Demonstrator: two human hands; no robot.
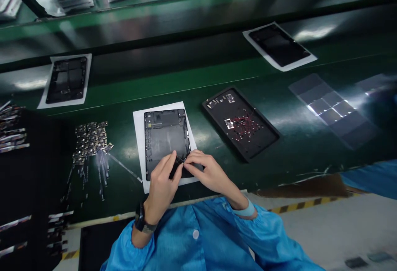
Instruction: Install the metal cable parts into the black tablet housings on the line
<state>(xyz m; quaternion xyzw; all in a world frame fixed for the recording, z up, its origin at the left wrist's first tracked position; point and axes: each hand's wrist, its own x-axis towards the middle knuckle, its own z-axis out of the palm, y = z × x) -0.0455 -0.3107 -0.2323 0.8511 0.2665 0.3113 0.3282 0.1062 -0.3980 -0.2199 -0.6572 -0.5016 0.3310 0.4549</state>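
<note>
A dark open tablet housing (166, 136) lies on a white sheet (138, 139) in front of me. My left hand (163, 184) and my right hand (206, 172) meet over its near edge. Both pinch a small dark part (179, 161) between their fingertips, right above the housing. The left wrist wears a dark watch, the right a light blue strap. Blue sleeves cover both arms.
A black tray (263, 139) with small red and metal parts lies to the right. A cluster of small metal components (89, 139) sits left. Two more housings on white sheets (65, 80) (279, 46) rest on the green belt behind. Strips line the left edge (12, 132).
</note>
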